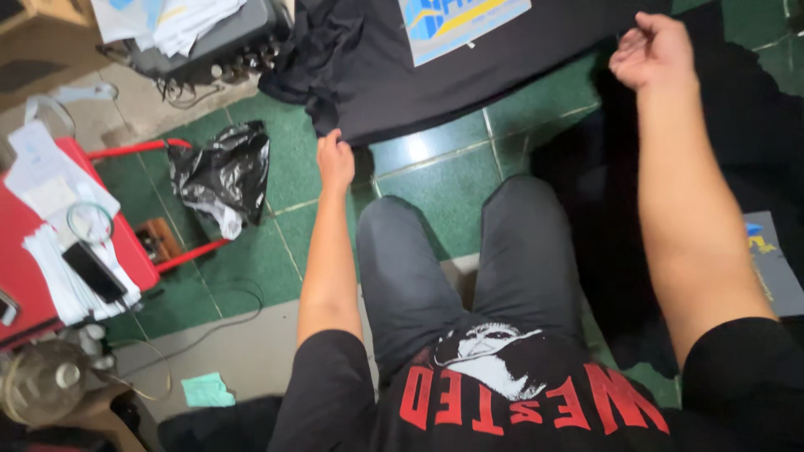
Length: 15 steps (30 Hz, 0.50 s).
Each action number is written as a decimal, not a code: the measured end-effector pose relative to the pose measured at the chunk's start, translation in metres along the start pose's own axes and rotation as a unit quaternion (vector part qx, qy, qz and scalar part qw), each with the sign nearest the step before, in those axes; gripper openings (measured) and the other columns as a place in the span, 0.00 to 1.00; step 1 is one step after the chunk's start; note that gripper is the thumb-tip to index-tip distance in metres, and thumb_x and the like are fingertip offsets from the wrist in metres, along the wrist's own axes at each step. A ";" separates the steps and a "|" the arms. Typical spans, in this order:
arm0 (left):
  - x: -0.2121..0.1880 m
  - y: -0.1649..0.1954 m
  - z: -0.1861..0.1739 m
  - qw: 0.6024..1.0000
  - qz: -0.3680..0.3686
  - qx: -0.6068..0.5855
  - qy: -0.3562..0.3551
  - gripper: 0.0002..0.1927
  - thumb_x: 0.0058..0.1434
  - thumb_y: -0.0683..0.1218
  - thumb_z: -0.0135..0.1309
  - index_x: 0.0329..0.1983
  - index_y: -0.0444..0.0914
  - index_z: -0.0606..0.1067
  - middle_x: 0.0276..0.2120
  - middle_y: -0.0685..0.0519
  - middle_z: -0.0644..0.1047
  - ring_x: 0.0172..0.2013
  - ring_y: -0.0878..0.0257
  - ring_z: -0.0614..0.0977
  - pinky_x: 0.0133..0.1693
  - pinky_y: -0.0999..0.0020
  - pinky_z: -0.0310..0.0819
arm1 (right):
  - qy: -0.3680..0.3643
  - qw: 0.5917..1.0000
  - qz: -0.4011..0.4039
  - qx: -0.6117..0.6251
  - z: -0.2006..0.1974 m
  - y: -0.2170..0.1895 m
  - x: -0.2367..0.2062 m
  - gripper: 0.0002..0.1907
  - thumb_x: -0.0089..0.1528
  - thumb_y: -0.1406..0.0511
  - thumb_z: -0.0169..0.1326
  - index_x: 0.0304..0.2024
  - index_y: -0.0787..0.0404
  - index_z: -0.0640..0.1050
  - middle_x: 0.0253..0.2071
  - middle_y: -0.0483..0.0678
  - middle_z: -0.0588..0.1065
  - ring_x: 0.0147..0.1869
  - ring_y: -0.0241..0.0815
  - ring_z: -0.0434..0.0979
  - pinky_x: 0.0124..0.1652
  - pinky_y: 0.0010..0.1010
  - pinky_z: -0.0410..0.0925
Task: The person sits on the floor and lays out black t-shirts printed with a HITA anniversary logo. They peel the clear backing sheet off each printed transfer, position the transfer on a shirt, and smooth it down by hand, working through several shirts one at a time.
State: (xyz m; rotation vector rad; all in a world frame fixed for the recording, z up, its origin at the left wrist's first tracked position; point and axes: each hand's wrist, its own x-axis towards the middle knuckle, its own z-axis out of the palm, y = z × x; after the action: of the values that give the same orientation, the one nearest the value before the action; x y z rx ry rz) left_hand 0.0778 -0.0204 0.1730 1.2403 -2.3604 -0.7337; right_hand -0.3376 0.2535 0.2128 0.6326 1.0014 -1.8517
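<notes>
Both arms reach forward from the bottom of the frame toward a black T-shirt [469, 71] spread on the green tiled floor [435, 180] across the upper middle of the frame. The left hand [335, 159], just left of centre, is curled closed and pinches the shirt's lower edge near its left corner. The right hand [651, 52], in the upper right, is clenched into a fist around the same edge farther along, so the hem runs as a taut line between the two hands. A light blue and yellow print [461, 23] shows on the shirt at the top of the frame, and the cloth bunches into folds at its left end. The person's legs in dark grey trousers [456, 259] stretch out at the centre, below the shirt. A crumpled black plastic bag [222, 172] lies on the tiles to the left of the left hand, well apart from it. At the left edge a red tray [126, 243] carries papers and a dark phone [94, 272]. Another dark cloth [754, 134] covers the floor at the right.
</notes>
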 end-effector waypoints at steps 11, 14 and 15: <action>-0.028 0.044 -0.044 0.993 -0.099 0.043 0.043 0.16 0.54 0.49 0.65 0.44 0.37 0.80 0.42 0.45 0.77 0.44 0.44 0.79 0.44 0.53 0.74 | -0.035 0.997 -0.046 -0.058 -0.002 -0.006 -0.085 0.09 0.70 0.65 0.59 0.35 0.56 0.74 0.30 0.45 0.77 0.35 0.38 0.75 0.36 0.30 0.62; -0.030 0.054 -0.066 0.988 -0.032 -0.033 0.146 0.08 0.59 0.42 0.60 0.42 0.39 0.82 0.40 0.48 0.78 0.41 0.48 0.81 0.43 0.57 0.76 | -0.064 0.992 -0.056 -0.092 -0.024 -0.025 -0.119 0.13 0.71 0.61 0.59 0.33 0.55 0.72 0.29 0.44 0.75 0.30 0.38 0.70 0.34 0.30 0.62; -0.030 0.060 -0.078 0.980 -0.010 -0.076 0.184 0.09 0.58 0.40 0.59 0.42 0.39 0.81 0.39 0.48 0.78 0.39 0.50 0.81 0.41 0.59 0.76 | -0.073 0.990 -0.063 -0.103 -0.035 -0.034 -0.133 0.15 0.71 0.60 0.60 0.31 0.54 0.72 0.27 0.44 0.73 0.28 0.39 0.68 0.33 0.30 0.62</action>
State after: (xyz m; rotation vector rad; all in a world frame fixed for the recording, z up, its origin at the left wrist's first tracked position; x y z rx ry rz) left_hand 0.0978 0.0122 0.2691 1.2175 -1.9592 -0.6153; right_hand -0.3068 0.3546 0.3073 0.3132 1.1376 -1.8431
